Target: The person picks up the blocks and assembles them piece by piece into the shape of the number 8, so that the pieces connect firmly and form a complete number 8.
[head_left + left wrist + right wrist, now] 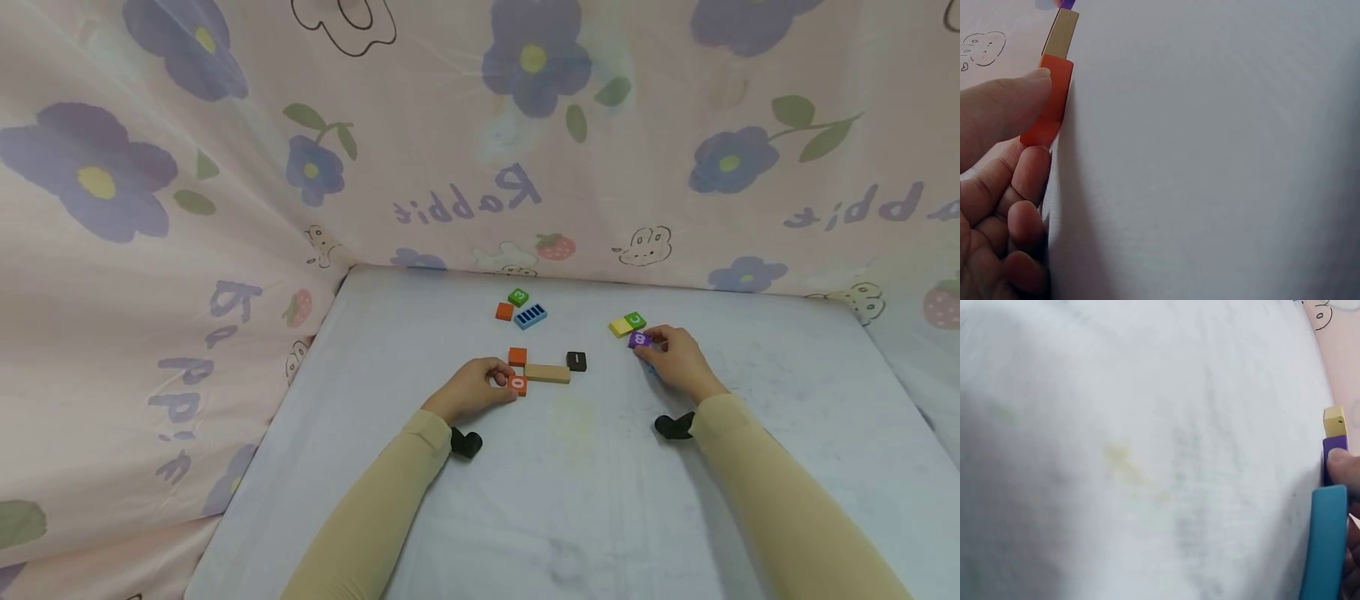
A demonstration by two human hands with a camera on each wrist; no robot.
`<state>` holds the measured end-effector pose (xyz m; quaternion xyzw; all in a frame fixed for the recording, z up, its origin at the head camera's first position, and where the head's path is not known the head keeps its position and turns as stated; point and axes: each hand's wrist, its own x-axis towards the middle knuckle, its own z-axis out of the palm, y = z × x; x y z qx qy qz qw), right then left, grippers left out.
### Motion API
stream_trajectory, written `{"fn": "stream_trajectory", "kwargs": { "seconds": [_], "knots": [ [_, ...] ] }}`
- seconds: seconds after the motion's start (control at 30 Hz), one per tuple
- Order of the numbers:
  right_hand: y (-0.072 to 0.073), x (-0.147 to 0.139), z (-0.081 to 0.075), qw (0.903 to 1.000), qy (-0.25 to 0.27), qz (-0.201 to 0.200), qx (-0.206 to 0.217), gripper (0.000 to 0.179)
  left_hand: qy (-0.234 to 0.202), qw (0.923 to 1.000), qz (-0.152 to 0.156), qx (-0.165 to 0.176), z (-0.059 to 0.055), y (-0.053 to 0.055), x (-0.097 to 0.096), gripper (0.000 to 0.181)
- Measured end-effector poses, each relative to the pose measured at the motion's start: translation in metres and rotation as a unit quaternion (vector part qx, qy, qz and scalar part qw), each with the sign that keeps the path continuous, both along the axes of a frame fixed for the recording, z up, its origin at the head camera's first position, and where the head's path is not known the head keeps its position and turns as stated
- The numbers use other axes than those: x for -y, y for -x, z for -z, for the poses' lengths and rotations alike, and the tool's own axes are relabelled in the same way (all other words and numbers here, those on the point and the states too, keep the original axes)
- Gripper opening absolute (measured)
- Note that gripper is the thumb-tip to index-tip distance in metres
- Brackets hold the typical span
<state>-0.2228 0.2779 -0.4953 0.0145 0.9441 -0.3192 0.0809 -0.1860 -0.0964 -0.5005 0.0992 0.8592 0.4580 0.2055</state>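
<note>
In the head view, the left hand (474,389) pinches the orange 0 block (518,385) at the left end of a wooden bar (548,373) — long axis left to right, nearer this hand; the right hand (681,363) pinches a purple block (640,340), left of its fingers. In the left wrist view, the fingers narrowly grip orange. In the right wrist view, one fingertip touches purple — the others mostly hidden — beside a teal piece (1325,540).
</note>
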Motion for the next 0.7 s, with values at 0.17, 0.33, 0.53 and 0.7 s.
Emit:
{"fn": "stream_trajectory", "kwargs": {
  "seconds": [0.17, 0.33, 0.53, 0.7],
  "knots": [
    [0.000, 0.000, 0.004, 0.9999, -0.004, -0.007, -0.011, 0.051, 0.000, 1.0000, -0.003, 0.006, 0.001, 0.000, 0.000, 0.031],
    [-0.003, 0.001, 0.002, 0.9996, -0.008, -0.009, -0.027, 0.050, -0.006, 0.9999, -0.004, 0.011, 0.003, 0.001, 0.001, 0.031],
    [-0.008, 0.011, -0.009, 0.9983, 0.006, -0.013, -0.056, 0.052, -0.006, 1.0000, 0.003, 0.003, 0.003, 0.001, 0.001, 0.030],
    [-0.017, 0.025, -0.020, 0.9983, 0.025, -0.027, -0.046, 0.054, -0.006, 1.0000, 0.006, -0.002, 0.001, 0.001, 0.001, 0.029]
  ]
}}
